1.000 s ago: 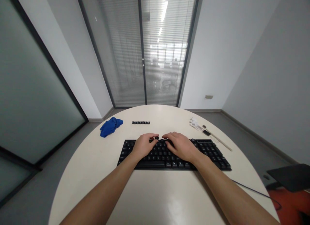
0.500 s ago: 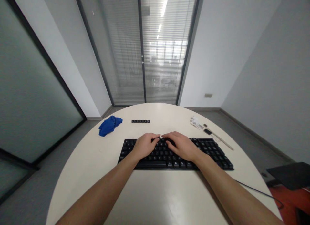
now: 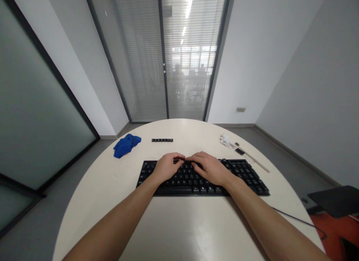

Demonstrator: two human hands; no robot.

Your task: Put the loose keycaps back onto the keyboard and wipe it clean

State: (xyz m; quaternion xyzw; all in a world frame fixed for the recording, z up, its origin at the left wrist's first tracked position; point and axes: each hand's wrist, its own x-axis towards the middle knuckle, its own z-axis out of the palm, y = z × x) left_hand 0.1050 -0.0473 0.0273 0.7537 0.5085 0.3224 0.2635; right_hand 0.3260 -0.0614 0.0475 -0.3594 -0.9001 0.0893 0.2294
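A black keyboard (image 3: 179, 190) lies across the cream round table (image 3: 168, 227). Over its left-middle part is my left hand (image 3: 167, 168), fingers curled towards the keyboard's far edge. My right hand (image 3: 209, 169) is just to the right, its index finger reaching to the fingertips of the left. Both hands' fingertips meet near the top row of keys; whatever may be between them is too small to make out. Beyond the keyboard sits a short row of loose black keycaps (image 3: 162, 140).
A crumpled blue cloth (image 3: 126, 145) lies at the table's far left. At the far right are white gloves or cloth (image 3: 225, 140), a thin stick (image 3: 258, 162) and a small black piece (image 3: 239, 151). A cable (image 3: 294, 219) runs off the right edge towards a dark chair part (image 3: 335, 201).
The fingertips of my left hand have bent slightly and the two hands' fingers are closer together. The whole view has shifted a little.
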